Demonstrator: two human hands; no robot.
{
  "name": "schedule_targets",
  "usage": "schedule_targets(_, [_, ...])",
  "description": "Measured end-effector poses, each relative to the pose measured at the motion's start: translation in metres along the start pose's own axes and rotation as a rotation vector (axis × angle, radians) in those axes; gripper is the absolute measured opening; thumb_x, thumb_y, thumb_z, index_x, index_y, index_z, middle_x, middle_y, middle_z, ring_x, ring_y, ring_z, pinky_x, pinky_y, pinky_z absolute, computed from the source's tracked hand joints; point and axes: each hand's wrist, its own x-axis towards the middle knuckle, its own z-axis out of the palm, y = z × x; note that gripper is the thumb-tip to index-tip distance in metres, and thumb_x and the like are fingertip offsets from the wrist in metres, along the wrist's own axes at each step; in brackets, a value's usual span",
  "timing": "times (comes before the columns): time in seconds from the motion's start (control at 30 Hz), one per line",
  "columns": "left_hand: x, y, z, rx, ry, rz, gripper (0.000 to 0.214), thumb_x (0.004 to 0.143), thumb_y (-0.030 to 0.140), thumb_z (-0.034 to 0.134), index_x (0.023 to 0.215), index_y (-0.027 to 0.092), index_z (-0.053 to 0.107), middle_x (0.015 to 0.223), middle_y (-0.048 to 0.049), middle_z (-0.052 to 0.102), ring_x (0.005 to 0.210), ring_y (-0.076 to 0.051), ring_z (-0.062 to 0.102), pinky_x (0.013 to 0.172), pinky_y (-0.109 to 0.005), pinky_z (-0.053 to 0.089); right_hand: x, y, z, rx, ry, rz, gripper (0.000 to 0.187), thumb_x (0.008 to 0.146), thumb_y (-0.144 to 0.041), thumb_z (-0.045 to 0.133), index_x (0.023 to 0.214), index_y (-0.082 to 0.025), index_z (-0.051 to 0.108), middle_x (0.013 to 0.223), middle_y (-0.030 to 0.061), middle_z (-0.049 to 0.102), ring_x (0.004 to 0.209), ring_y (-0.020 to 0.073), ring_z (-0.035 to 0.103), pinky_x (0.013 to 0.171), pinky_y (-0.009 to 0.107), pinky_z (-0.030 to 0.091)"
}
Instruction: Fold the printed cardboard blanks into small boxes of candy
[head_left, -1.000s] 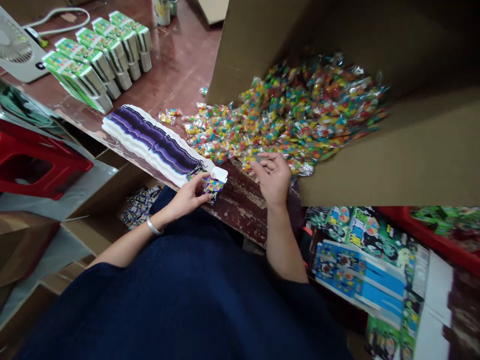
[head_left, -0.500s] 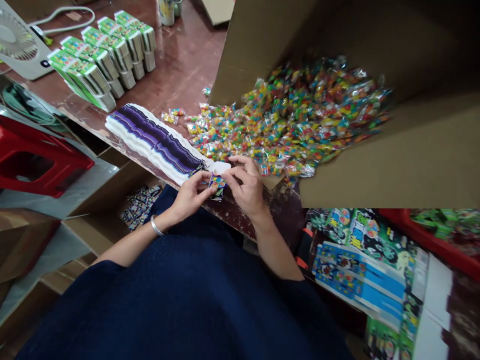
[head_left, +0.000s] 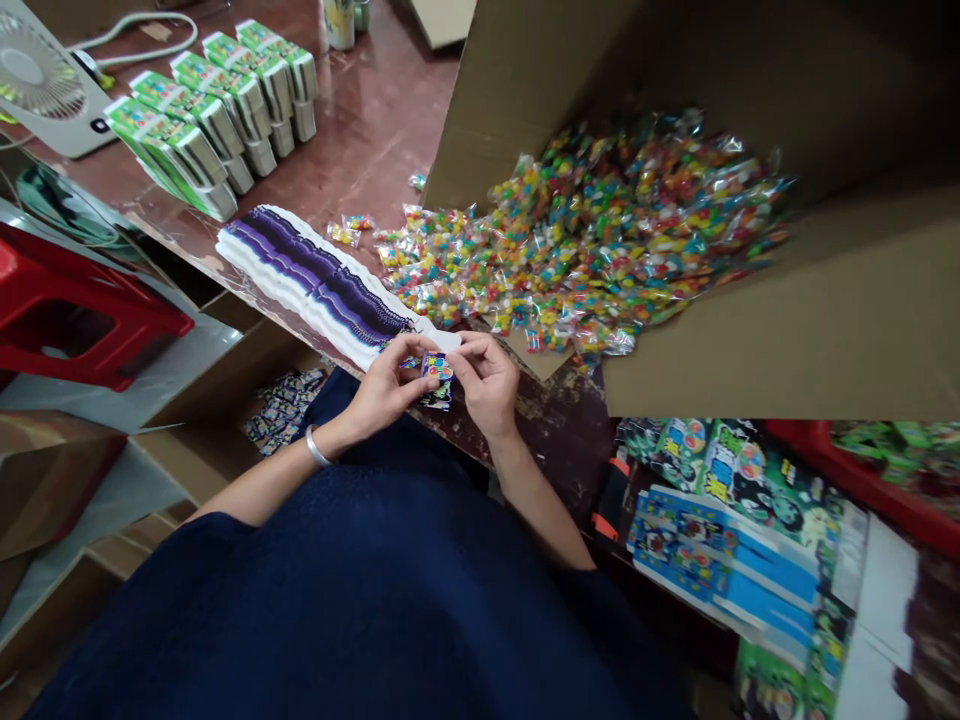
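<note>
Both my hands meet at the table's near edge over one small printed box (head_left: pixel 436 378). My left hand (head_left: pixel 386 385), with a silver bangle at the wrist, grips the box from the left. My right hand (head_left: pixel 486 378) pinches its right end with fingers curled. Just beyond them lies a row of flat purple-and-white box blanks (head_left: pixel 315 283). A heap of small clear candy packets (head_left: pixel 570 250) spills from a big tipped cardboard carton (head_left: pixel 787 310) onto the table right behind my hands.
Rows of green-and-white boxes (head_left: pixel 214 115) stand at the far left beside a white fan (head_left: pixel 41 90). A red stool (head_left: pixel 75 320) is at my left. An open carton with small filled boxes (head_left: pixel 281 410) sits under the table. Printed sheets (head_left: pixel 735 530) lie at lower right.
My right hand left the candy heap and came to the small box held by my left hand; both hands now grip it, drawn slightly toward me.
</note>
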Motion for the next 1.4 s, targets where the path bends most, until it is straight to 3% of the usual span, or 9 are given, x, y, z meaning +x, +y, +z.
schedule_targets(0.17, [-0.001,-0.002,0.0,-0.01,0.055,-0.001,0.052,0.08,0.031,0.089,0.115,0.025,0.051,0.105,0.0011,0.056,0.073,-0.007,0.065,0.068,-0.019,0.061,0.008,-0.007,0.002,0.071,-0.031,0.001,0.034,0.087,-0.053,0.081,0.092,-0.026,0.062,0.088,-0.0007,0.072,0.081,0.0153,0.07,0.078,0.03,0.06])
schedule_targets(0.37, [-0.004,0.001,-0.006,0.195,0.097,0.093,0.045,0.082,0.018,0.081,0.119,0.024,0.055,0.111,-0.0039,0.062,0.108,-0.018,0.067,0.084,-0.025,0.065,0.023,-0.016,-0.008,0.041,-0.157,0.155,0.034,0.076,-0.05,0.09,0.083,-0.023,0.071,0.081,-0.0004,0.073,0.076,0.0162,0.067,0.071,0.03,0.057])
schedule_targets(0.53, [-0.007,0.005,-0.01,0.165,0.003,0.045,0.054,0.085,0.018,0.079,0.133,0.024,0.055,0.111,-0.0047,0.065,0.092,-0.015,0.071,0.08,-0.027,0.067,0.033,-0.012,-0.016,0.005,-0.224,0.182,0.031,0.077,-0.049,0.088,0.076,-0.022,0.073,0.073,-0.0006,0.071,0.068,0.0155,0.063,0.066,0.03,0.053])
schedule_targets(0.67, [-0.008,0.008,-0.012,0.153,-0.016,0.027,0.057,0.087,0.019,0.079,0.14,0.025,0.059,0.112,-0.0041,0.065,0.08,-0.011,0.07,0.076,-0.026,0.066,0.03,-0.01,-0.015,-0.051,-0.231,0.092,0.026,0.085,-0.046,0.082,0.076,-0.023,0.072,0.08,0.0007,0.073,0.075,0.0172,0.067,0.074,0.033,0.056])
schedule_targets(0.83, [-0.006,0.012,-0.013,0.176,0.016,0.037,0.035,0.089,0.025,0.08,0.121,0.02,0.068,0.113,-0.0062,0.07,0.085,-0.013,0.071,0.076,-0.023,0.064,0.016,-0.012,-0.012,-0.098,-0.272,-0.067,0.015,0.091,-0.04,0.079,0.086,-0.026,0.076,0.101,0.0035,0.074,0.094,0.0193,0.072,0.08,0.033,0.059])
schedule_targets(1.0, [-0.026,0.037,-0.061,0.516,-0.151,-0.024,0.032,0.094,0.02,0.067,0.126,0.021,0.066,0.114,-0.0078,0.074,0.086,-0.017,0.074,0.074,-0.028,0.064,0.015,0.007,-0.017,-0.155,-0.427,0.037,0.027,0.091,-0.049,0.075,0.104,-0.026,0.08,0.114,0.0065,0.076,0.096,0.0206,0.073,0.071,0.03,0.061])
schedule_targets(1.13, [-0.048,0.056,-0.121,1.119,-0.121,0.032,0.028,0.093,0.02,0.064,0.119,0.026,0.072,0.105,-0.0071,0.074,0.09,-0.025,0.074,0.084,-0.04,0.065,0.028,0.038,-0.017,-0.41,-0.219,0.121,0.028,0.095,-0.04,0.065,0.111,-0.023,0.078,0.1,0.0062,0.078,0.08,0.0195,0.07,0.073,0.033,0.06])
schedule_targets(1.2, [-0.047,0.055,-0.131,1.267,-0.09,0.099,0.028,0.093,0.024,0.067,0.121,0.025,0.072,0.112,-0.0102,0.072,0.097,-0.028,0.074,0.089,-0.045,0.065,0.037,0.05,-0.013,-0.556,-0.206,0.09,0.026,0.094,-0.033,0.062,0.109,-0.02,0.079,0.104,0.0092,0.077,0.079,0.0204,0.07,0.081,0.037,0.059])
schedule_targets(1.4, [-0.001,0.005,-0.086,1.294,0.005,0.338,0.046,0.088,0.024,0.082,0.13,0.021,0.065,0.151,-0.0181,0.059,0.152,-0.04,0.046,0.123,-0.065,0.042,0.042,0.056,0.002,-0.8,-0.235,0.086,0.024,0.095,-0.031,0.062,0.105,-0.02,0.081,0.106,0.0112,0.074,0.079,0.0207,0.068,0.081,0.035,0.055])
